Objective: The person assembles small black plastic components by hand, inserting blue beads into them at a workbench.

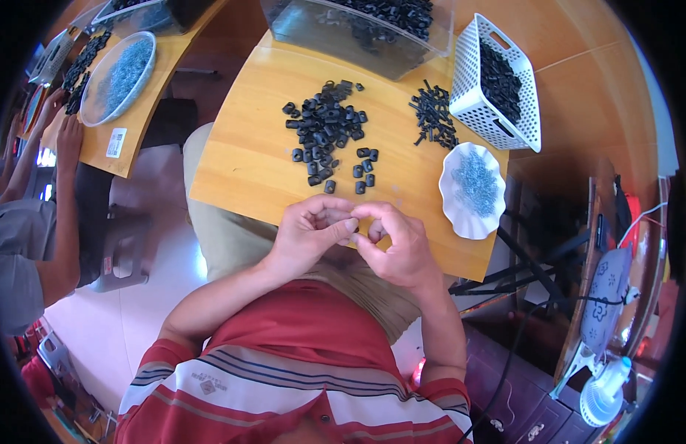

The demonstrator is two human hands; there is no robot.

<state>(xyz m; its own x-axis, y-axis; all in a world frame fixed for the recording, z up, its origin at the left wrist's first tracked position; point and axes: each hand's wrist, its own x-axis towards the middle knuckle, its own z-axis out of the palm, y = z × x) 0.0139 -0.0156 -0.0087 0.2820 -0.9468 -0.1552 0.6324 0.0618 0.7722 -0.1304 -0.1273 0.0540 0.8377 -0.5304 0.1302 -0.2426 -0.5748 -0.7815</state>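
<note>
red, white and grey striped polo shirt (284, 370) fills the lower part of the view, closest to the camera. beyond it, khaki trousers (372, 292) cover the lap under the table edge. both bare forearms reach forward, and the hands meet over the front edge of the table. the left hand (313, 231) has its fingers curled and its thumb pressed in toward the index finger, pinching a small dark piece (355, 229), mostly covered by the fingertips. the right hand (398, 240) is half curled, thumb and index finger bent into a ring with a gap inside, their tips at the same spot; whether they grip the piece too, i cannot tell.

just past the hands on the yellow wood-grain table (239, 163), a few short black cylindrical parts (364, 169) lie apart to the right of a larger heap of black parts (321, 126). right of these, a white wavy-rimmed dish (461, 224) holds pale blue translucent bits (476, 185). farther back lie a loose pile of thin black screw-like pins (434, 115), a white perforated basket (498, 129) with black parts inside, and a clear plastic bin (343, 48) of black parts at the far edge.

off to the right stands a small white fan (603, 392). away to the left, a co-worker in a grey shirt (21, 251) sits at another table, near a round clear tray (152, 55) of pale blue bits.
</note>
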